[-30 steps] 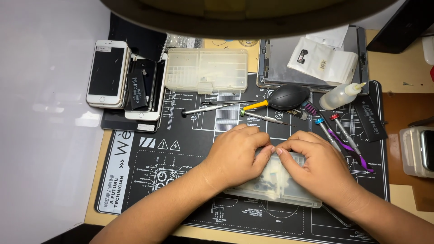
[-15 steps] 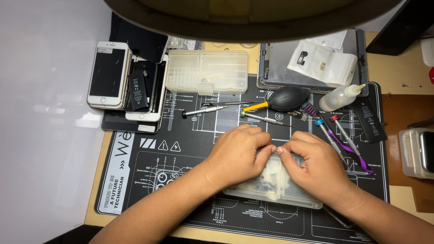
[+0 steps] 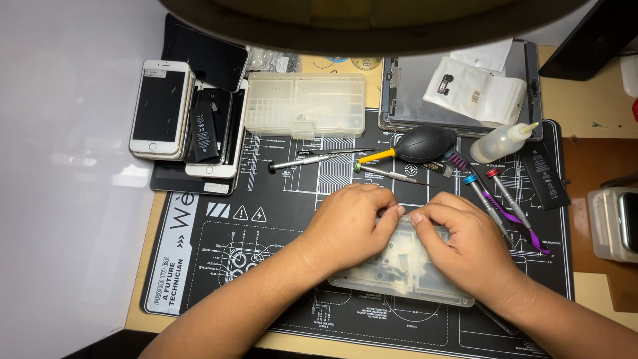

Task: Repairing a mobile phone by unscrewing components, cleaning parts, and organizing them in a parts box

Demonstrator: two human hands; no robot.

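**A:** so where's the clear plastic parts box (image 3: 399, 276) sitting?

**B:** flat on the black repair mat (image 3: 219, 252), near its front edge, right under both hands. Left hand (image 3: 349, 226) covers its upper left part, right hand (image 3: 465, 242) the upper right, so only the lower strip and the middle really show.

**A:** are the hands gripping it?

**B:** fingers on both are curled down and bunched, tips almost meeting over the box's top edge. Looks like they're pinching something tiny there, but I can't tell what, too small.

**A:** what's around it?

**B:** screwdrivers with purple handles (image 3: 505, 209) just to the right, a black air blower (image 3: 425, 143) above, a second empty-looking organizer case (image 3: 306, 105) further back, and a stack of phones (image 3: 179, 119) off to the left.
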